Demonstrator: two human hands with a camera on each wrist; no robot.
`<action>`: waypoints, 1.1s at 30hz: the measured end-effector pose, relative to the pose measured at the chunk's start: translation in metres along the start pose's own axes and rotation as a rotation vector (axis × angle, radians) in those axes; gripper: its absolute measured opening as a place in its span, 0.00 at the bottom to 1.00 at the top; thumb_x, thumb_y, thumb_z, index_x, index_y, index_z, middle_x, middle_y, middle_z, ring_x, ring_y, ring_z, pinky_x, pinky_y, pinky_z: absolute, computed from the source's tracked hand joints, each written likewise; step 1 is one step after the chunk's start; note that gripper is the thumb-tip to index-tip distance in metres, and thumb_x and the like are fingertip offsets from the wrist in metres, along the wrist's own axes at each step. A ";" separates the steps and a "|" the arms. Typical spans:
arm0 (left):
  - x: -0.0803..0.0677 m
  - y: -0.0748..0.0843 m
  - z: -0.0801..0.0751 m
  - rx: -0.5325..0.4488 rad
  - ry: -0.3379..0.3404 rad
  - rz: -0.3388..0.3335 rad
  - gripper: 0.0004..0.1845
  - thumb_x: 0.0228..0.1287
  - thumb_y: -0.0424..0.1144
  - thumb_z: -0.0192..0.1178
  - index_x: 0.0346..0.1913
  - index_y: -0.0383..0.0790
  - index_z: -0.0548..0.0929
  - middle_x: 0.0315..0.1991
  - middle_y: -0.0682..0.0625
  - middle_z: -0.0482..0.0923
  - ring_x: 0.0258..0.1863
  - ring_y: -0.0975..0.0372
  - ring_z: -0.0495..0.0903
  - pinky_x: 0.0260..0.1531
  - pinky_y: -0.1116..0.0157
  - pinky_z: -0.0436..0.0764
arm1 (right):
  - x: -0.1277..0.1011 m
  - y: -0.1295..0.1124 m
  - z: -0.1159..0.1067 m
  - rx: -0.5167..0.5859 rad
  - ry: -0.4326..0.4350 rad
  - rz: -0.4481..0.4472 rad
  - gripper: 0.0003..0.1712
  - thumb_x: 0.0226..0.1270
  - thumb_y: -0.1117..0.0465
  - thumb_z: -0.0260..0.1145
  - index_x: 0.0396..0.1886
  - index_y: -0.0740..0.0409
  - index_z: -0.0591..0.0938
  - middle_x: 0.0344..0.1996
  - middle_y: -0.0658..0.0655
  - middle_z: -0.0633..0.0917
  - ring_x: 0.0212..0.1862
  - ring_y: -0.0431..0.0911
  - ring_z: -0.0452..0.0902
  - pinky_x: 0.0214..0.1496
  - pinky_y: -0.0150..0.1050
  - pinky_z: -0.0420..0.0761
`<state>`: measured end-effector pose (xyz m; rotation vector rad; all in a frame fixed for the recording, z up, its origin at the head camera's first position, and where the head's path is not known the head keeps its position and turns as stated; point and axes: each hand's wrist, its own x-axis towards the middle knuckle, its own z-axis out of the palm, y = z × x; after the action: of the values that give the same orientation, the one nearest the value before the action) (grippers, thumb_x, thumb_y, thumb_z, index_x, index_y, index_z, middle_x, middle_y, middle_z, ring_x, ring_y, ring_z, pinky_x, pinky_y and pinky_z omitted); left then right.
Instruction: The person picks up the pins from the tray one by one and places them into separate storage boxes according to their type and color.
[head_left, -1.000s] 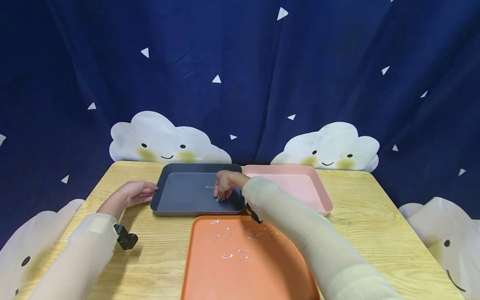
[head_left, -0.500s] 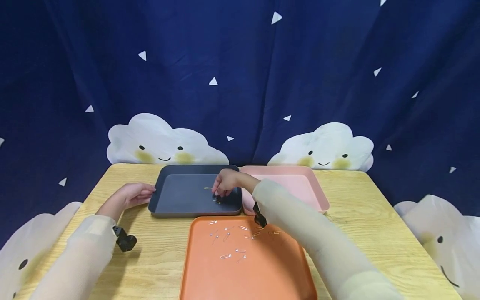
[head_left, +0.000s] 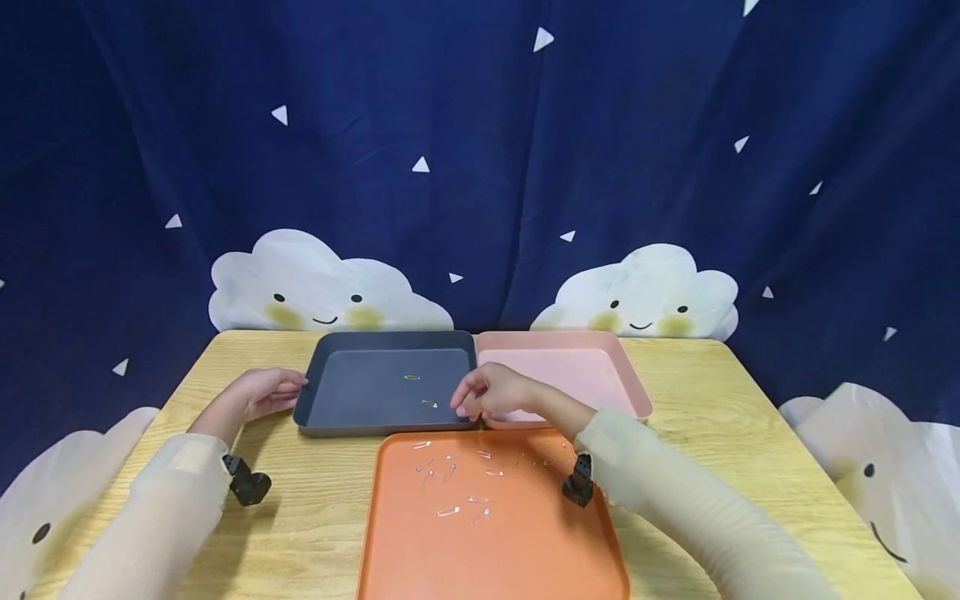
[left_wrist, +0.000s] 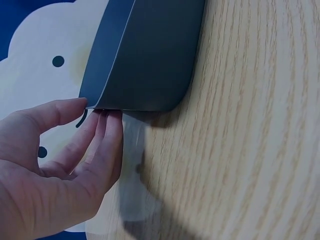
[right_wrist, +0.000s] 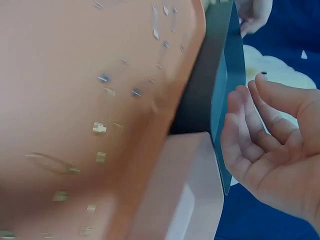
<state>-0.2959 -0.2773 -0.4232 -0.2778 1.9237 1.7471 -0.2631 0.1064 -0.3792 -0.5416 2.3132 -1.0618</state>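
My left hand (head_left: 267, 392) holds the left edge of a dark grey tray (head_left: 352, 424). In the left wrist view its thumb (left_wrist: 65, 110) lies at the tray's rim and the fingers touch the outer wall. Two gold safety pins lie in that tray, one farther back (head_left: 412, 377) and one nearer the front (head_left: 429, 404). My right hand (head_left: 495, 392) hovers over where the grey and pink trays meet, with loosely bent fingers and nothing visible in them. An orange tray (head_left: 487, 562) in front bears several silver safety pins (head_left: 448, 511) and gold ones.
The pink tray (head_left: 639, 392) stands against the grey tray's right side. All three trays sit on a wooden table (head_left: 697, 425). A dark blue curtain (head_left: 360, 150) with white clouds hangs behind the table.
My right hand has let go of a gold safety pin in the grey tray. It has lifted and moved right, towards the pink tray. The left hand stays at the grey tray's edge.
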 end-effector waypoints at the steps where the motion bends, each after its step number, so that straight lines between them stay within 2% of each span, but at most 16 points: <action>1: 0.000 0.000 0.000 0.000 0.001 0.000 0.28 0.67 0.32 0.52 0.66 0.20 0.60 0.27 0.59 0.82 0.31 0.72 0.81 0.37 0.73 0.85 | -0.007 0.002 0.002 -0.008 0.001 -0.023 0.10 0.59 0.69 0.67 0.41 0.69 0.83 0.34 0.69 0.86 0.29 0.41 0.78 0.29 0.27 0.75; 5: 0.000 0.001 0.000 -0.001 0.000 0.003 0.27 0.67 0.32 0.51 0.65 0.21 0.61 0.27 0.59 0.82 0.31 0.72 0.82 0.37 0.73 0.85 | -0.032 0.011 0.009 -0.068 0.003 -0.130 0.08 0.57 0.70 0.67 0.37 0.70 0.84 0.30 0.67 0.86 0.27 0.37 0.77 0.31 0.25 0.77; 7: -0.001 0.002 0.000 -0.002 -0.001 0.005 0.26 0.68 0.33 0.51 0.64 0.21 0.62 0.27 0.59 0.82 0.31 0.72 0.82 0.37 0.72 0.85 | -0.042 0.017 0.012 -0.142 0.003 -0.186 0.06 0.57 0.69 0.68 0.35 0.68 0.84 0.28 0.62 0.87 0.27 0.34 0.76 0.33 0.24 0.79; 14: -0.001 0.003 -0.001 -0.002 0.002 0.005 0.27 0.68 0.33 0.51 0.65 0.21 0.61 0.27 0.59 0.81 0.30 0.72 0.81 0.36 0.73 0.85 | -0.064 0.034 0.021 -0.352 0.035 -0.230 0.03 0.56 0.69 0.70 0.32 0.61 0.85 0.25 0.53 0.87 0.28 0.31 0.74 0.35 0.23 0.78; 20: 0.000 0.003 0.000 0.001 0.009 -0.002 0.23 0.68 0.33 0.51 0.62 0.23 0.65 0.26 0.59 0.81 0.29 0.72 0.81 0.36 0.73 0.85 | -0.074 0.045 0.030 -0.638 0.085 -0.325 0.07 0.51 0.69 0.73 0.29 0.57 0.84 0.25 0.50 0.85 0.28 0.33 0.74 0.32 0.21 0.75; 23: 0.000 0.001 0.000 -0.006 0.000 -0.002 0.22 0.68 0.32 0.51 0.61 0.23 0.66 0.26 0.59 0.81 0.29 0.72 0.81 0.35 0.73 0.85 | -0.076 0.048 0.033 -0.738 0.101 -0.334 0.08 0.50 0.70 0.73 0.29 0.56 0.84 0.25 0.49 0.83 0.29 0.34 0.75 0.34 0.20 0.74; 26: 0.001 0.000 0.000 -0.011 -0.002 -0.004 0.20 0.68 0.32 0.51 0.58 0.24 0.67 0.26 0.59 0.81 0.29 0.72 0.81 0.35 0.73 0.85 | -0.079 0.051 0.035 -0.776 0.120 -0.357 0.09 0.49 0.71 0.73 0.28 0.56 0.84 0.25 0.49 0.82 0.30 0.35 0.75 0.35 0.22 0.76; 33: 0.000 -0.001 0.001 -0.001 0.020 -0.012 0.23 0.67 0.33 0.52 0.61 0.24 0.66 0.25 0.59 0.81 0.28 0.72 0.81 0.35 0.74 0.85 | -0.084 0.051 0.039 -0.711 0.108 -0.325 0.10 0.48 0.73 0.72 0.27 0.55 0.83 0.24 0.48 0.83 0.28 0.32 0.74 0.33 0.20 0.74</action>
<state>-0.2950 -0.2764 -0.4237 -0.3081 1.9316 1.7433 -0.1808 0.1619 -0.4150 -1.1815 2.7380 -0.3579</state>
